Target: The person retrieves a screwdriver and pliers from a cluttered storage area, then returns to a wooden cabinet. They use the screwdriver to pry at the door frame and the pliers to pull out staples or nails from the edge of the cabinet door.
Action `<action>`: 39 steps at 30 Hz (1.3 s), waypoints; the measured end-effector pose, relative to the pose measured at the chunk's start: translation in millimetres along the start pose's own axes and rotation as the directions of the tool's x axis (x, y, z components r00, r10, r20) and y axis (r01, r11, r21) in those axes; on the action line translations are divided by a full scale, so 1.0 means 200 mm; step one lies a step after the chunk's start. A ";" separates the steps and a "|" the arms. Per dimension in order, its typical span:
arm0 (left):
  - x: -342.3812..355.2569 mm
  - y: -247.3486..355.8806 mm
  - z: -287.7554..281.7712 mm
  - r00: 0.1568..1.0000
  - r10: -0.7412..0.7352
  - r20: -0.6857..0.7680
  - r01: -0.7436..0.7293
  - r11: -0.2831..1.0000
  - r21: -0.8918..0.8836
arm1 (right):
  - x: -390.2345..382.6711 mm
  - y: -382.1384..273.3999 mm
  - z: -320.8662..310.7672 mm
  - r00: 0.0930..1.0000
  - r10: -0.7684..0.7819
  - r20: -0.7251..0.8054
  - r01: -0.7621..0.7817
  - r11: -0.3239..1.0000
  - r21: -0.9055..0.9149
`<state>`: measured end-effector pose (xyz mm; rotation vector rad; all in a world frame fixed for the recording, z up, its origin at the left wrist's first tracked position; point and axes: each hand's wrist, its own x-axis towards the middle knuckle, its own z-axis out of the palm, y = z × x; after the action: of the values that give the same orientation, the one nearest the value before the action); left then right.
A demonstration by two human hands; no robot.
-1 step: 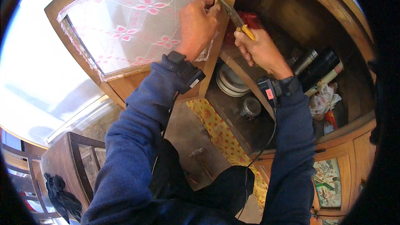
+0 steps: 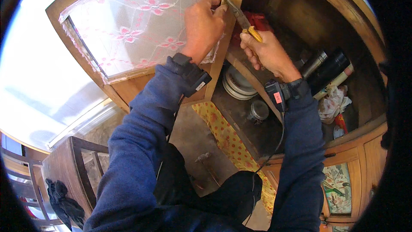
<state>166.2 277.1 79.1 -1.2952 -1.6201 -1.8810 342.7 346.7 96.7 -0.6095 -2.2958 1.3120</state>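
Note:
A wooden cabinet door stands swung out at the upper left, its panel covered with white fabric patterned with pink flowers. My left hand rests against the fabric by the door's right edge. Its thumb and fingers are pinched together at the frame; what lies between them is hidden. My right hand is closed round the yellow handles of pliers. Their metal jaws point up and left, with the tip at the door's edge just beside my left fingertips. Ragged fabric edges show along the frame.
Inside the open cabinet are stacked plates, a glass jar, a black cylinder and a crumpled plastic bag. A hammer lies on the floor between my legs. At the lower left stands a wooden chair with a black cloth.
My right hand has shifted very slightly to the left, and the pliers have turned a little in it. The left hand keeps its place at the door's edge.

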 end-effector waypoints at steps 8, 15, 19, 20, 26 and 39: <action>-0.02 0.02 -0.03 0.999 -0.036 -0.002 0.036 0.999 -0.008 | -0.04 0.01 0.13 0.997 -0.062 -0.046 0.069 0.986 0.154; -0.02 0.03 -0.05 0.998 0.050 0.038 -0.054 0.994 0.100 | -0.03 0.05 0.16 0.946 -0.234 -0.226 0.165 0.943 -0.288; -0.02 0.02 -0.03 0.999 0.035 0.036 -0.038 0.995 0.089 | -0.03 0.03 0.16 0.929 -0.274 -0.249 0.167 0.910 -0.379; -0.02 0.02 -0.02 0.999 0.024 0.033 -0.026 0.997 0.068 | -0.04 0.02 0.16 0.930 -0.265 -0.254 0.155 0.910 -0.383; -0.01 -0.01 -0.01 0.988 0.151 -0.026 -0.145 0.976 0.165 | -0.06 -0.02 0.18 0.933 -0.231 -0.276 0.106 0.910 -0.402; 0.00 0.00 0.00 0.994 0.107 0.019 -0.108 0.990 0.088 | -0.13 -0.09 0.15 0.975 0.012 -0.222 -0.030 0.996 -0.079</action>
<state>165.1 276.5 79.2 -1.3333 -1.5889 -1.7207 343.9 303.6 94.3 -0.7682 -2.1731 1.1026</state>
